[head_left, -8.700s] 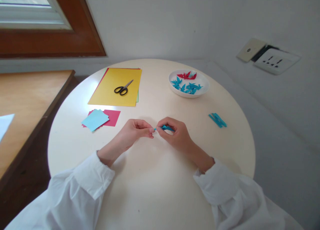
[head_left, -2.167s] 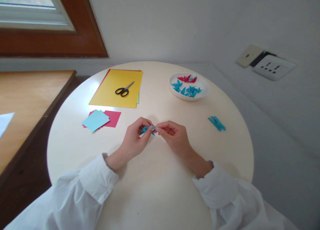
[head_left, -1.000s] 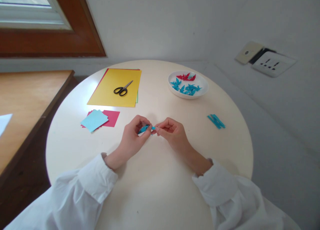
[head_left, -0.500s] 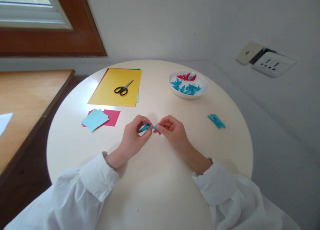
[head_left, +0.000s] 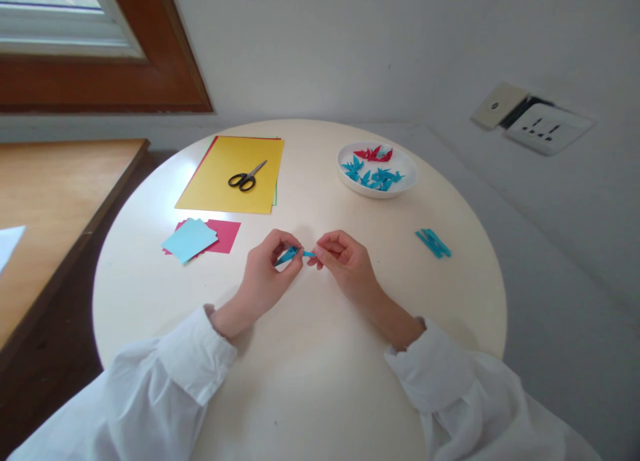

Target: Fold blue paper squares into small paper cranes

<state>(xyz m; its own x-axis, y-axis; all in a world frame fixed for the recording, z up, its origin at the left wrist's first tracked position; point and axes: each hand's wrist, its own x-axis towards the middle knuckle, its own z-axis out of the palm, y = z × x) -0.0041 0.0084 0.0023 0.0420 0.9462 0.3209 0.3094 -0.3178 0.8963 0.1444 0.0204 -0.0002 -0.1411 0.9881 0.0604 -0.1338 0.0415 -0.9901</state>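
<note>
A small folded blue paper piece (head_left: 293,253) is held just above the round cream table (head_left: 300,354), between both hands. My left hand (head_left: 267,274) is closed, pinching the piece's left part between thumb and fingers. My right hand (head_left: 345,264) is closed too, its fingertips pinching the thin right tip of the piece. Both wrists rest near the table top, in white sleeves.
A white dish (head_left: 406,183) with several blue and red folded paper figures stands at the back right. More folded blue pieces (head_left: 433,242) lie to the right. Black scissors (head_left: 247,177) lie on yellow sheets (head_left: 220,187). Light blue (head_left: 189,240) and red (head_left: 227,234) squares lie left. A wooden desk (head_left: 50,201) stands beside the table.
The blue piece went from my right hand's grip into my left hand. In the last second my right hand has drawn the thin tip slightly to the right.
</note>
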